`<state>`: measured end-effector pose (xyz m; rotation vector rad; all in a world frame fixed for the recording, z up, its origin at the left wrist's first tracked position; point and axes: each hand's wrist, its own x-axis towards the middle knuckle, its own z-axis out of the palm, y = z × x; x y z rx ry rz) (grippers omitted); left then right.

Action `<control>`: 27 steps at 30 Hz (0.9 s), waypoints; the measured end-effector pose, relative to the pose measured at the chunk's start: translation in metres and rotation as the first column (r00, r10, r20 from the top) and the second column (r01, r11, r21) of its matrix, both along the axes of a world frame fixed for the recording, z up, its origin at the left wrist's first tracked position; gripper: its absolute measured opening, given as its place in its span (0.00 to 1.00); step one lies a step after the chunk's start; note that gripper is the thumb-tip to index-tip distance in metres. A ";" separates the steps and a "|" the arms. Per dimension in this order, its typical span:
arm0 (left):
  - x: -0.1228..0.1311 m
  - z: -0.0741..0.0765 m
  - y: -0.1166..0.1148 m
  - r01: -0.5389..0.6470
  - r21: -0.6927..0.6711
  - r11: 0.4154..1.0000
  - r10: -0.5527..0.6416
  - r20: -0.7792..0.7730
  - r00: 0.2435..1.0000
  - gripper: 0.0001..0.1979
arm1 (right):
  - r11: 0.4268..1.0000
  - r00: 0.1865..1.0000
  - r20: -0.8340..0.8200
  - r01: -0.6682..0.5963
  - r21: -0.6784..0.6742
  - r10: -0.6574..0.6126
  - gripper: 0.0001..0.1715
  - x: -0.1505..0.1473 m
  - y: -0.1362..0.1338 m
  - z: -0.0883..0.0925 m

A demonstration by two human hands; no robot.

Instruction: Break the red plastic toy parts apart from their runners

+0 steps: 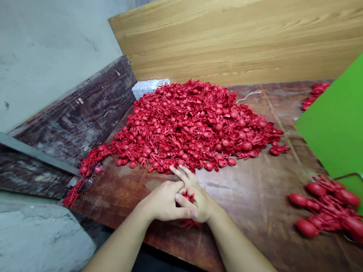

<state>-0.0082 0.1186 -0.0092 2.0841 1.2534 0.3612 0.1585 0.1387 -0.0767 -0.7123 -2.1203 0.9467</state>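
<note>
Close to the table's front edge my two hands meet, fingers overlapping. Between them is a small red plastic piece with thin prongs, and more red prongs show below my fingers. My left hand is closed against the piece, its thumb laid across toward the other palm. My right hand cups the piece from the other side, its index and middle fingers reaching forward. How the piece is gripped is partly hidden. Just beyond my fingertips lies a large heap of similar red plastic pieces, some rounded like shells, some spiky.
The brown wooden table is bounded by a wood-grain board behind and a green panel at right. Red clusters with round ends lie at right. A white box stands behind the heap; a metal bar juts from the left.
</note>
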 end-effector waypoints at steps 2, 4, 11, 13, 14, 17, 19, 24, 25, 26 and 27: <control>0.001 -0.008 -0.002 -0.035 0.026 0.999 0.035 -0.005 0.999 0.22 | 1.000 1.000 -0.020 0.000 -0.026 -0.001 0.35 0.000 0.000 0.000; 0.003 -0.018 -0.005 -0.078 0.053 0.996 0.077 0.009 0.997 0.22 | 1.000 0.999 -0.035 -0.010 -0.006 0.010 0.29 -0.002 0.000 0.000; 0.007 -0.034 -0.012 -0.218 0.083 0.972 0.213 0.064 0.975 0.22 | 0.997 0.991 -0.123 -0.043 0.056 0.050 0.24 -0.007 0.000 0.007; 0.007 -0.034 -0.011 -0.201 0.065 0.978 0.195 0.084 0.977 0.21 | 0.999 0.991 -0.130 -0.041 0.005 0.041 0.25 -0.009 0.000 0.008; 0.007 -0.034 -0.011 -0.191 0.057 0.980 0.185 0.088 0.979 0.20 | 0.999 0.990 -0.130 -0.047 -0.025 0.044 0.26 -0.010 0.000 0.008; 0.003 -0.034 -0.008 -0.164 0.058 0.985 0.159 0.091 0.983 0.20 | 0.992 0.988 -0.132 -0.089 -0.087 0.077 0.27 -0.012 0.000 0.006; 0.000 -0.037 -0.006 -0.133 0.089 0.987 0.125 0.091 0.988 0.21 | 0.990 0.987 -0.130 -0.110 -0.085 0.098 0.25 -0.012 0.001 0.005; -0.008 -0.044 -0.003 -0.040 0.196 0.980 0.036 0.021 0.999 0.23 | 0.987 0.982 -0.106 -0.159 -0.022 0.156 0.21 -0.011 0.004 0.003; -0.009 -0.044 -0.002 -0.028 0.213 0.977 0.031 -0.007 1.000 0.23 | 0.986 0.981 -0.107 -0.167 -0.014 0.165 0.21 -0.010 0.005 0.004; -0.011 -0.043 -0.002 -0.016 0.230 0.973 0.024 -0.036 0.999 0.24 | 0.984 0.979 -0.107 -0.176 -0.009 0.174 0.22 -0.010 0.005 0.004; -0.012 -0.042 -0.001 -0.002 0.244 0.970 0.018 -0.062 0.998 0.25 | 0.983 0.977 -0.107 -0.185 -0.005 0.183 0.23 -0.010 0.005 0.004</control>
